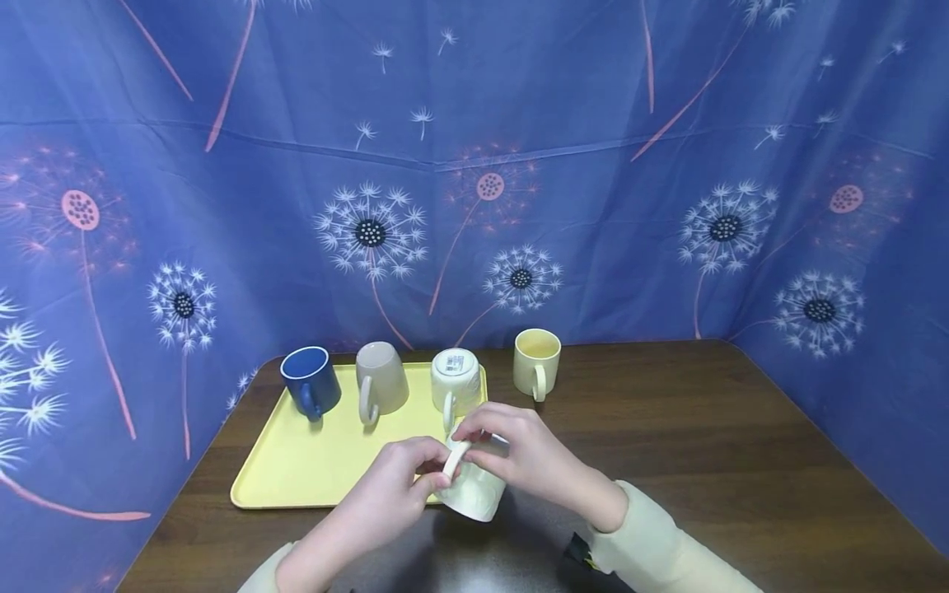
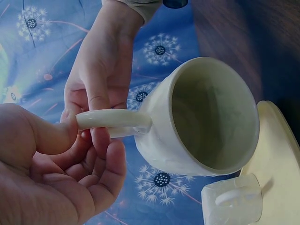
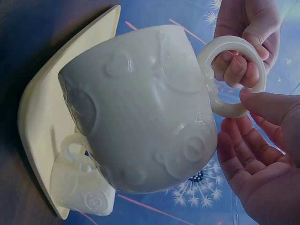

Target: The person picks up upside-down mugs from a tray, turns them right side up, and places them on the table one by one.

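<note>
A white mug (image 1: 478,494) with raised animal-like shapes hangs tilted, mouth downward, above the front right edge of the yellow tray. Both hands are on its handle (image 3: 236,43). My left hand (image 1: 396,486) pinches one part of the handle between thumb and fingers. From the other side, my right hand (image 1: 522,449) pinches it as well. The left wrist view looks into the mug's bare inside. Just behind the hands, a second white mug (image 1: 455,375) stands upside down on the tray (image 1: 296,478), a label on its base.
A grey mug (image 1: 385,383) sits upside down on the tray, left of the white one. Farther left, a blue mug (image 1: 311,383) stands upright. Off the tray, a pale yellow mug (image 1: 535,366) stands upright on the brown table (image 1: 704,436). Patterned blue cloth (image 1: 593,206) hangs behind.
</note>
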Demonstrator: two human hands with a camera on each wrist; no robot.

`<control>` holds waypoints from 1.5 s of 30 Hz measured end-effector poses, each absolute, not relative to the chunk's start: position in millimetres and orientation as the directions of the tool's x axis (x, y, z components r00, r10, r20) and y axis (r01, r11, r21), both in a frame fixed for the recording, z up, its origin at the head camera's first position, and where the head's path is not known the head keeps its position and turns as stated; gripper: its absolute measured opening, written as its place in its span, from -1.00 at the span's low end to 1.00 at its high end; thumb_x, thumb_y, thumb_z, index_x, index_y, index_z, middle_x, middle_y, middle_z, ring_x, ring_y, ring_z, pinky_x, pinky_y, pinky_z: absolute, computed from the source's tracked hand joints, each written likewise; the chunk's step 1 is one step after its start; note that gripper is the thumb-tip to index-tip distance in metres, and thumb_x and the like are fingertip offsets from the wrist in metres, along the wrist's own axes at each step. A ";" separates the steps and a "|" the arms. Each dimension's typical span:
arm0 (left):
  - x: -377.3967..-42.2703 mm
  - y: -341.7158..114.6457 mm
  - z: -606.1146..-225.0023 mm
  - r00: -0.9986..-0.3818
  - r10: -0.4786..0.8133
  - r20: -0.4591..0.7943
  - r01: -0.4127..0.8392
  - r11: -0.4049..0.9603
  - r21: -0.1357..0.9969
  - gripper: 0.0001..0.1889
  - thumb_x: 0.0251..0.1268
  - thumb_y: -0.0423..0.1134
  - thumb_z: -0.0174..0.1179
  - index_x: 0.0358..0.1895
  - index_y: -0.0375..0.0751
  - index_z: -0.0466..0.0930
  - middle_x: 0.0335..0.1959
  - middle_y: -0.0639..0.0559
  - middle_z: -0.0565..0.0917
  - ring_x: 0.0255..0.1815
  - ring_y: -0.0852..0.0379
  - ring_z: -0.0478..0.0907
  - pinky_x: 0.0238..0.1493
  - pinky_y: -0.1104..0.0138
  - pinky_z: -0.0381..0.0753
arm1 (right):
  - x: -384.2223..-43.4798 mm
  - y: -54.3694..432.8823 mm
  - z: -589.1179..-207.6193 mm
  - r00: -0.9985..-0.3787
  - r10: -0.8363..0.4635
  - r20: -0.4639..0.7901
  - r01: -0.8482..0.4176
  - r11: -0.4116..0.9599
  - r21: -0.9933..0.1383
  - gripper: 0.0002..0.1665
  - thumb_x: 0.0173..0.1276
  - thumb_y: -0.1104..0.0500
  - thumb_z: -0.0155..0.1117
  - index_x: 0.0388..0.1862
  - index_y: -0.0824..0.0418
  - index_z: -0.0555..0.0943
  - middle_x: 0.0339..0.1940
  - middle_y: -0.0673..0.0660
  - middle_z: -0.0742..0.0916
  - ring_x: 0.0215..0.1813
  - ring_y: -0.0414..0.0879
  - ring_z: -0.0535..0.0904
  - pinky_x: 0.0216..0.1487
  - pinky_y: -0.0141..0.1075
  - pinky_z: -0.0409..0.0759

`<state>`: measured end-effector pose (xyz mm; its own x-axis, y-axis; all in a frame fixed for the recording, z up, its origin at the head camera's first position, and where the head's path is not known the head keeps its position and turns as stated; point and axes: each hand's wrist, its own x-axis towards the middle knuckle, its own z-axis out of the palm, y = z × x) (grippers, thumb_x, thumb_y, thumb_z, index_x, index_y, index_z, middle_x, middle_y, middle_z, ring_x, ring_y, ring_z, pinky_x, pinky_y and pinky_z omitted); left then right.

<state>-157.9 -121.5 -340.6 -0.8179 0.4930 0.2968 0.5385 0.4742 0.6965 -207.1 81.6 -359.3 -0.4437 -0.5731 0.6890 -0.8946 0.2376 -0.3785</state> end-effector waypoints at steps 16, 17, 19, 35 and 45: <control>-159.9 -117.7 -334.5 -0.788 0.556 0.264 0.572 0.505 0.646 -0.94 0.13 -0.40 0.27 -0.37 -0.16 0.61 -0.42 0.16 0.59 -0.38 0.35 0.45 -0.34 0.46 0.50 | -206.5 90.4 -362.4 -0.323 -0.640 0.698 -0.946 0.188 -0.265 -0.73 0.09 0.41 0.36 -0.25 0.18 0.56 -0.27 0.00 0.66 -0.21 -0.23 0.57 -0.16 -0.56 0.53; -160.1 -117.4 -333.8 -0.784 0.561 0.266 0.580 0.508 0.637 -0.93 0.12 -0.40 0.27 -0.38 -0.16 0.60 -0.43 0.18 0.58 -0.39 0.35 0.44 -0.35 0.47 0.50 | -206.3 90.9 -361.9 -0.315 -0.640 0.701 -0.949 0.189 -0.253 -0.73 0.09 0.41 0.36 -0.24 0.18 0.56 -0.26 0.00 0.66 -0.21 -0.23 0.57 -0.15 -0.56 0.53; -160.5 -116.7 -332.2 -0.773 0.573 0.273 0.597 0.510 0.620 -0.93 0.11 -0.40 0.28 -0.38 -0.16 0.60 -0.44 0.20 0.56 -0.40 0.36 0.42 -0.36 0.48 0.49 | -205.6 91.8 -360.8 -0.300 -0.641 0.707 -0.954 0.195 -0.229 -0.74 0.10 0.40 0.35 -0.24 0.18 0.56 -0.26 -0.01 0.65 -0.18 -0.23 0.57 -0.12 -0.54 0.53; -160.3 -107.7 -320.6 -0.738 0.594 0.320 0.644 0.476 0.599 -0.94 0.14 -0.36 0.28 -0.31 -0.19 0.66 -0.40 0.19 0.58 -0.37 0.38 0.47 -0.29 0.49 0.53 | -195.5 106.7 -351.0 -0.313 -0.607 0.730 -0.948 0.245 -0.202 -0.85 0.21 0.25 0.32 -0.24 0.16 0.57 -0.28 -0.04 0.64 -0.24 -0.27 0.56 -0.18 -0.57 0.52; -155.6 -103.5 -320.3 -0.742 0.496 0.450 0.666 0.475 0.575 -0.87 0.10 -0.33 0.33 -0.26 -0.13 0.63 -0.36 0.19 0.61 -0.36 0.36 0.51 -0.28 0.41 0.57 | -190.9 112.9 -343.5 -0.373 -0.542 0.753 -0.926 0.264 -0.269 -0.77 0.10 0.32 0.39 -0.25 0.16 0.59 -0.30 -0.03 0.66 -0.27 -0.25 0.57 -0.21 -0.55 0.54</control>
<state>-155.6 -103.5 -320.3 -0.7421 0.4964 0.4504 0.6665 0.4752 0.5745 -190.9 112.9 -343.5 -0.3732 -0.5422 0.7528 -0.9263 0.2640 -0.2690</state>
